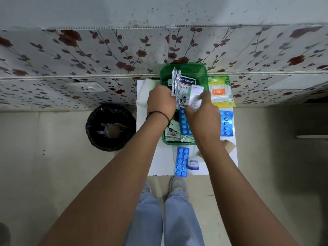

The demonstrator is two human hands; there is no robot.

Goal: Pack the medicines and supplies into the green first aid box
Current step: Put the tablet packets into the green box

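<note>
The green first aid box (184, 70) stands open on a small white bench (159, 160), pushed up against a wall with a flowered covering. The left hand (160, 102) is closed around the lower end of some silver foil strips (176, 86), holding them upright over the box. The right hand (202, 110) pinches a small white carton (194, 95) just beside them, tilted, also over the box. Behind both, inside the box, stands a plaster box (187, 82) with a blue and white front. A blue blister pack (183, 123) lies in the box between the 2 wrists, and some loose sachets (173, 132) sit at its near end.

Still out on the bench — a pack of cotton buds (221, 89) right of the box, a second blue blister pack (226, 123) near it, a third one (182, 161) at the front edge, and a small round jar (193, 164) just beside that. A black-lined bin (111, 126) stands on the floor to the left
</note>
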